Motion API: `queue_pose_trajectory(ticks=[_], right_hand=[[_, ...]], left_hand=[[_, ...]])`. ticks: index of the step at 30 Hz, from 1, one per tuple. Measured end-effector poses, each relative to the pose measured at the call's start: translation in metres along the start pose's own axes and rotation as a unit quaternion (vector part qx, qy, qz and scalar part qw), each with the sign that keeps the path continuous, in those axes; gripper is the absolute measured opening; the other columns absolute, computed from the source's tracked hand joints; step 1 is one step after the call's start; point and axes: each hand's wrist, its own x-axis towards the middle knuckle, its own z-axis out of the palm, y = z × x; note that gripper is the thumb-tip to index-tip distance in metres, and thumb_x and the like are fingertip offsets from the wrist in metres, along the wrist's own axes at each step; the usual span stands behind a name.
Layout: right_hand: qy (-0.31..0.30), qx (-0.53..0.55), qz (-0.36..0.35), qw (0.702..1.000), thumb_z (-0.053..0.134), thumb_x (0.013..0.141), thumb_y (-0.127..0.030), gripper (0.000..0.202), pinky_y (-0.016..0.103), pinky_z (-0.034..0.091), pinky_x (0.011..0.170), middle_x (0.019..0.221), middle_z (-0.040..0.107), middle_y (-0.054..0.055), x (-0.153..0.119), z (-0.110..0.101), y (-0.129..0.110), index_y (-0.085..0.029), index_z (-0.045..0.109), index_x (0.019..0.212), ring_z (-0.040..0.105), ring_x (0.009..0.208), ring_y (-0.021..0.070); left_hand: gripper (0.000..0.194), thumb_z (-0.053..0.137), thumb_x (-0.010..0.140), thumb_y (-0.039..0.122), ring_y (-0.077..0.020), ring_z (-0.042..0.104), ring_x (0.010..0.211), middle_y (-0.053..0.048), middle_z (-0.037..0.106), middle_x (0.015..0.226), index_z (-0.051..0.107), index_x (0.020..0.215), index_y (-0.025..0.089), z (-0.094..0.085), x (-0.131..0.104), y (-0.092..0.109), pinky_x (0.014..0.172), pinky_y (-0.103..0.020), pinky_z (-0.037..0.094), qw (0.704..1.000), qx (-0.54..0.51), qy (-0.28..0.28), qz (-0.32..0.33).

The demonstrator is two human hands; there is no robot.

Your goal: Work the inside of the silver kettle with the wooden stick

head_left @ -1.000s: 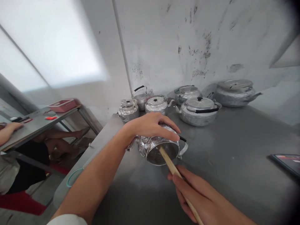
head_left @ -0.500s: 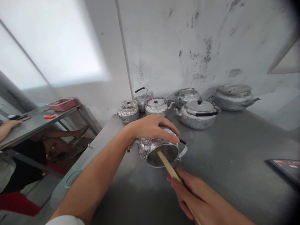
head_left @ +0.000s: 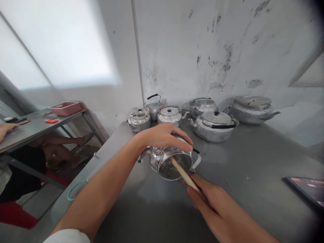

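A dented aluminium kettle (head_left: 165,158) lies tipped on its side on the grey metal table (head_left: 152,209), its round mouth facing me. My left hand (head_left: 164,136) grips the kettle from above, thumb and fingers spread over its body. Around a pale wooden stick (head_left: 184,174), my right hand (head_left: 210,199) is closed. The stick's far end goes into the kettle's mouth; its tip is hidden inside. At the right of the mouth, the kettle's handle (head_left: 197,158) with a black grip hangs to the side.
Several aluminium kettles stand along the wall, one lidded kettle (head_left: 214,130) being nearest. A dark-framed tablet-like device (head_left: 306,190) lies at right, a teal loop (head_left: 73,190) by the left edge. At left, a seated person's hand (head_left: 7,128) rests on another table with a pink basket (head_left: 67,109).
My right hand and the stick have shifted slightly right, with the stick still inside the kettle's mouth. My left hand stays on the kettle. The view has moved a little.
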Motion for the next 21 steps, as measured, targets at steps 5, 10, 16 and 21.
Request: queue_pose_trajectory(ticks=[5, 10, 16, 21], right_hand=[[0.016, -0.020, 0.007, 1.000, 0.038, 0.104, -0.038, 0.043, 0.033, 0.050, 0.063, 0.079, 0.072, 0.003, -0.004, -0.001, -0.007, -0.019, 0.057, 0.137, 0.064, 0.063, 0.0209], [0.024, -0.054, 0.000, 0.998, 0.039, 0.102, -0.033, 0.054, 0.033, 0.049, 0.061, 0.074, 0.072, 0.001, -0.010, 0.005, -0.004, -0.022, 0.042, 0.154, 0.067, 0.061, 0.0228], [0.012, -0.045, -0.014, 0.999, 0.037, 0.103, -0.027, 0.055, 0.034, 0.054, 0.077, 0.099, 0.076, 0.006, -0.011, 0.010, -0.006, -0.025, 0.037, 0.158, 0.073, 0.080, 0.0232], [0.031, -0.019, -0.043, 0.998, 0.036, 0.103, -0.021, 0.056, 0.035, 0.053, 0.095, 0.128, 0.071, 0.011, -0.013, 0.012, -0.006, -0.022, 0.035, 0.160, 0.071, 0.103, 0.0215]], left_hand=[[0.038, 0.070, 0.086, 0.049, -0.0231, 0.066, 0.105, -0.002, 0.075, 0.118, 0.079, 0.114, 0.025, 0.002, 0.000, 0.004, 0.083, -0.029, 0.048, 1.000, 0.006, -0.003, -0.006], [0.037, 0.070, 0.086, 0.051, -0.0231, 0.066, 0.107, -0.001, 0.075, 0.115, 0.079, 0.113, 0.026, 0.005, 0.000, 0.007, 0.088, -0.029, 0.048, 1.000, 0.019, 0.000, -0.004], [0.038, 0.070, 0.086, 0.050, -0.0239, 0.067, 0.106, -0.002, 0.076, 0.115, 0.080, 0.112, 0.025, 0.008, 0.000, 0.009, 0.093, -0.030, 0.048, 0.999, 0.038, 0.002, 0.001], [0.038, 0.070, 0.086, 0.050, -0.0245, 0.066, 0.107, -0.003, 0.076, 0.114, 0.080, 0.112, 0.024, 0.008, 0.001, 0.010, 0.095, -0.029, 0.048, 0.999, 0.042, -0.001, 0.003]])
